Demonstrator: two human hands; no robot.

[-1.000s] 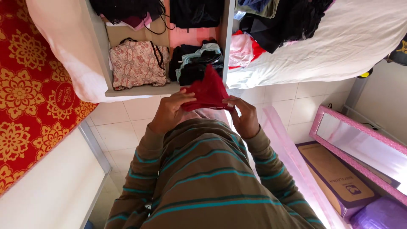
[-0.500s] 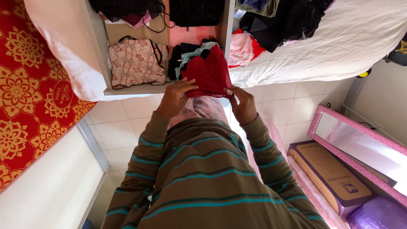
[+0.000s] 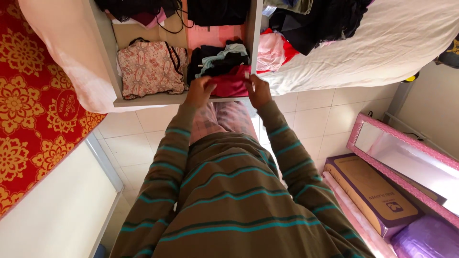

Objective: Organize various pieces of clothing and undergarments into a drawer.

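- white bed sheet (image 3: 382, 48) spreads to the right of the shelf unit (image 3: 143, 101), dark clothes pile (image 3: 320, 21) heaped on it up by the shelf's side wall
- red/gold floral mattress (image 3: 28, 105) stands left of the shelf unit, pale pink cloth (image 3: 67, 52) draped betw. the two
- person's striped brown/teal top (image 3: 229, 196) fills the floor side below the shelf, both sleeves reaching up to its front edge
- pink-framed mirror (image 3: 377, 162) leans well right of the shelf, low down; purple-edged box (image 3: 373, 196) just beside it, purple bag (image 3: 425, 241) past the box
- shelf unit: open compartments w/ a divider, lower right one holds the stack being handled
- floral patterned bag (image 3: 149, 67) sits in lower left compartment, apart from the hands
- dark + teal folded clothes (image 3: 220, 59) stacked in lower right compartment, at the back
- red folded garment (image 3: 229, 85) lies at front of that compartment, touching the dark stack behind it, on the shelf board
- left hand (image 3: 200, 91) clenched on the garment's left end, fingers curled over it
- right hand (image 3: 258, 91) grasping its right end, thumb on top
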